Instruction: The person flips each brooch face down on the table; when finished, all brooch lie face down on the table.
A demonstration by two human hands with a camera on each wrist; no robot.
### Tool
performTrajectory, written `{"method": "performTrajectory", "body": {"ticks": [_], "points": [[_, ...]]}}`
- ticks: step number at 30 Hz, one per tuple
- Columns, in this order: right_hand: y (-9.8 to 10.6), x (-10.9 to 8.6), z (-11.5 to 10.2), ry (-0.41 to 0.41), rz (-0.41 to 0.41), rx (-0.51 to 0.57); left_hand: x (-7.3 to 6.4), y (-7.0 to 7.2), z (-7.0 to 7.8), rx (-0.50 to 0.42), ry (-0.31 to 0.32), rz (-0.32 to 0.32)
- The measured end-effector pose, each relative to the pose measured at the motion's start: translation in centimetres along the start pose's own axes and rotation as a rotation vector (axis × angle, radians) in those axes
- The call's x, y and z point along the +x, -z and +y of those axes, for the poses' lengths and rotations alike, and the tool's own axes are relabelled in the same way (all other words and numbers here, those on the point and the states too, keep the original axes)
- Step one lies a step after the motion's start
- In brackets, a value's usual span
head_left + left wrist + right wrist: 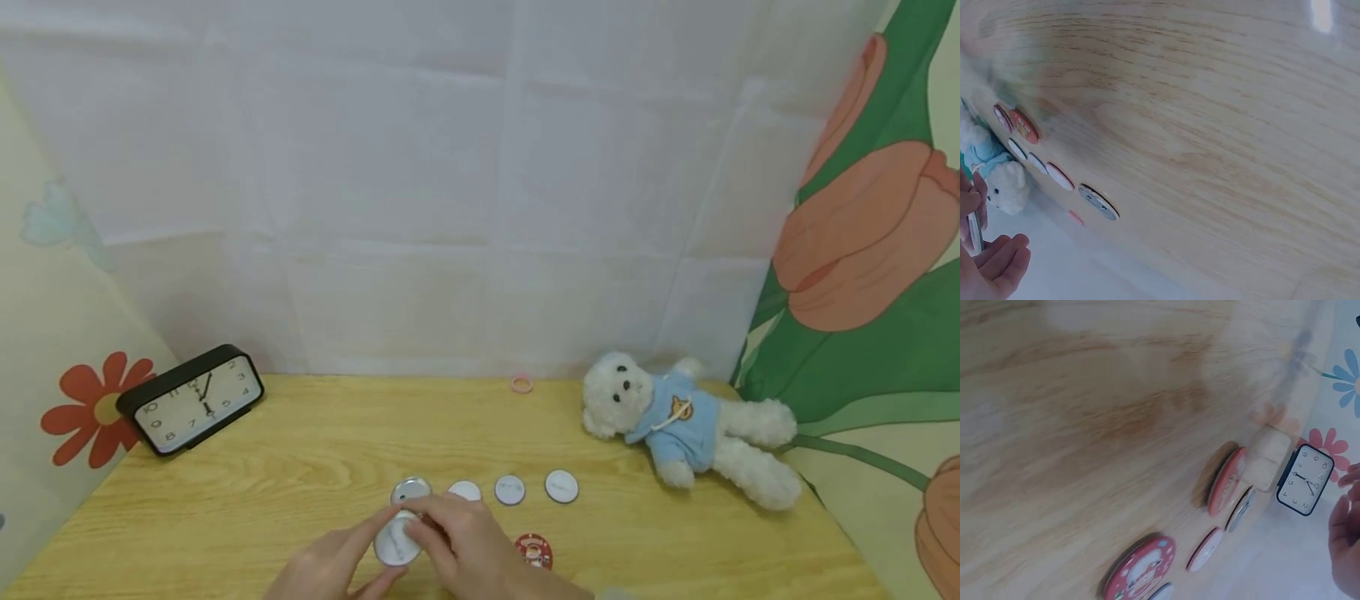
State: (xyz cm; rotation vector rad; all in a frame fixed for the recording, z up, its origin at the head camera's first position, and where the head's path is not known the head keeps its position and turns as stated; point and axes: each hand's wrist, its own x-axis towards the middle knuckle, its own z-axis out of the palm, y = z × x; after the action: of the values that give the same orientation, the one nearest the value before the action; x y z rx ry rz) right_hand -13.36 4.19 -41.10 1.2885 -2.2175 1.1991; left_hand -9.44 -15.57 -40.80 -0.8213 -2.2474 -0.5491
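In the head view, both hands hold a round white badge (395, 543) with faint marks on its face. My left hand (318, 562) grips its rim from the left, thumb below and fingers above. My right hand (480, 542) pinches it from the right, thumb lying across its face. Just behind the hands lies a silver-sided badge (411, 487), with a white badge (465, 489) partly covered by the right hand. The left wrist view shows the held badge edge-on between the fingers. At the right wrist view's edge only part of the right hand (1347, 540) shows.
Two more white badges, a middle one (510, 490) and a right one (562, 486), continue the row. A red patterned badge (534, 551) lies beside the right hand. Farther back are a black-framed clock (197, 402), a pink ring (521, 383) and a white teddy bear (682, 417) in blue.
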Motion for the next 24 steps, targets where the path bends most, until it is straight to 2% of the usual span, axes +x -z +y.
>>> {"method": "performTrajectory", "body": {"ticks": [3,6,11,14,16,18,20,21,23,24], "points": [[0.5,-0.3,0.1,0.006,-0.078,-0.044,0.0,0.1,-0.3,0.015,-0.030,-0.017],[0.9,-0.6,0.4,0.095,-0.126,-0.151,-0.1,0.1,-0.6,0.015,-0.020,-0.075],[1.1,-0.6,1.0,0.304,-0.118,-0.383,-0.6,-0.1,-1.1,-0.044,0.022,-0.189],[0.7,-0.6,1.2,0.374,-0.099,-0.504,-1.0,-0.3,-1.4,-0.123,0.057,-0.283],[0.4,-0.8,1.2,0.370,-0.108,-0.522,-1.4,-0.4,-1.6,-0.171,0.127,-0.387],[0.1,-1.0,1.3,0.301,-0.169,-0.465,-1.7,-0.7,-1.7,-0.181,0.179,-0.464],[-0.2,-1.2,1.4,0.225,-0.233,-0.404,-2.1,-1.1,-2.1,-0.155,0.198,-0.537],[-0.3,-1.2,1.5,0.190,-0.267,-0.382,-2.3,-1.3,-2.3,-0.143,0.203,-0.574],[-0.6,-1.4,1.7,0.134,-0.326,-0.373,-2.6,-1.8,-2.9,-0.108,0.151,-0.605],[-0.9,-1.5,1.8,0.132,-0.339,-0.384,-2.8,-2.1,-3.2,-0.093,0.114,-0.606]]}}
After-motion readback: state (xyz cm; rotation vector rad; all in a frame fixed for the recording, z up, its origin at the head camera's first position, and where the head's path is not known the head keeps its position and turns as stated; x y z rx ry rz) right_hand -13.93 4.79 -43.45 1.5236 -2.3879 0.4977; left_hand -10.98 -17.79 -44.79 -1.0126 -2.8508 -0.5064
